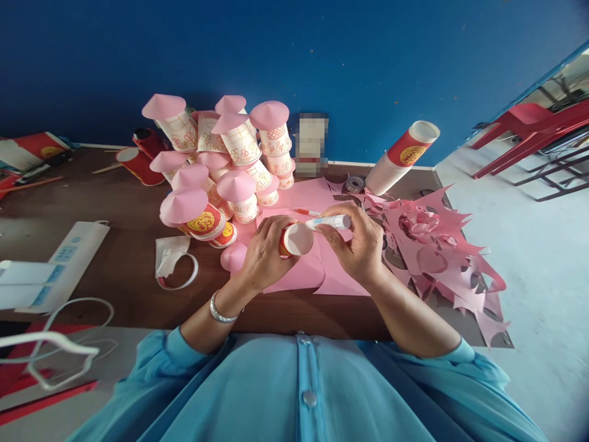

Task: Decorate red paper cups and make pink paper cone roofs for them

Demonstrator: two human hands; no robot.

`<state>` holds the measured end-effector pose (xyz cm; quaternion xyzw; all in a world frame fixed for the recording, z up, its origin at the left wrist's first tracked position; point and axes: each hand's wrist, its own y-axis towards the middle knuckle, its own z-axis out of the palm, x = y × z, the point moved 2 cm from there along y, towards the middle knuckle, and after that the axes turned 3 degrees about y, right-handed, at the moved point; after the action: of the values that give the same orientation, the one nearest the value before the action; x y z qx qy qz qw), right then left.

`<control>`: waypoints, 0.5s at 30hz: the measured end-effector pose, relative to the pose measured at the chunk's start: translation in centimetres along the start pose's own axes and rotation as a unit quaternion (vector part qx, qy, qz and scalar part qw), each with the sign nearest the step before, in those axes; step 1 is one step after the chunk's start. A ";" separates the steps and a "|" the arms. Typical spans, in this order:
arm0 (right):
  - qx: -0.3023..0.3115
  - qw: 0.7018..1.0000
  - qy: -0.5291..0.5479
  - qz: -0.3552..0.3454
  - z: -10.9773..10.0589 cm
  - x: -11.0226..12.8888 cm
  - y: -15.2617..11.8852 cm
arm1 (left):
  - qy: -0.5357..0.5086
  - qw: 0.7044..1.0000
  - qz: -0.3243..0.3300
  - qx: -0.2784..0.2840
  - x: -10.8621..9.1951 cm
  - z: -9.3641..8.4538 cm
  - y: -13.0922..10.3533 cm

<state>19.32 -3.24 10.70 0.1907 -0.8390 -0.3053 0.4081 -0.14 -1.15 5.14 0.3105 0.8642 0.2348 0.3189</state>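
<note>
My left hand (267,250) is wrapped round a red and white paper cup (299,239), tilted so that its pale round end faces up toward me. Between the fingers of my right hand (356,239) is a white glue stick (332,222), its tip against or very close to the cup's rim. Pink paper sheets (299,273) lie under both hands. A red and white pen (307,212) rests just beyond them. A small pink paper cone (234,258) sits beside my left wrist.
Paper-cup towers with pink cone roofs (237,186) crowd the back left. At the back right lean stacked cups (402,156) near a tape roll (354,184). Pink scraps (432,245) cover the table's right end. A white paper ring (196,270) lies left; a red stool (529,123) stands right.
</note>
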 end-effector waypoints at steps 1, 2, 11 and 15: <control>-0.003 1.000 0.001 0.007 -0.1 0.0 -0.1 | 0.002 1.000 -0.001 -0.006 0.0 0.0 0.0; -0.007 1.000 0.003 0.011 -0.1 0.0 -0.2 | 0.003 1.000 -0.003 -0.012 0.0 0.0 0.0; -0.009 0.999 0.005 0.038 -0.1 0.6 -1.8 | 0.010 0.998 -0.025 -0.061 0.3 -0.1 0.0; 0.008 0.999 0.014 0.040 -0.1 1.5 -2.3 | 0.011 0.997 -0.043 -0.056 0.7 0.0 -0.1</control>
<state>18.72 -5.83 10.04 0.1646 -0.8424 -0.2794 0.4303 -0.60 -0.79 4.77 0.2523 0.8655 0.2727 0.3359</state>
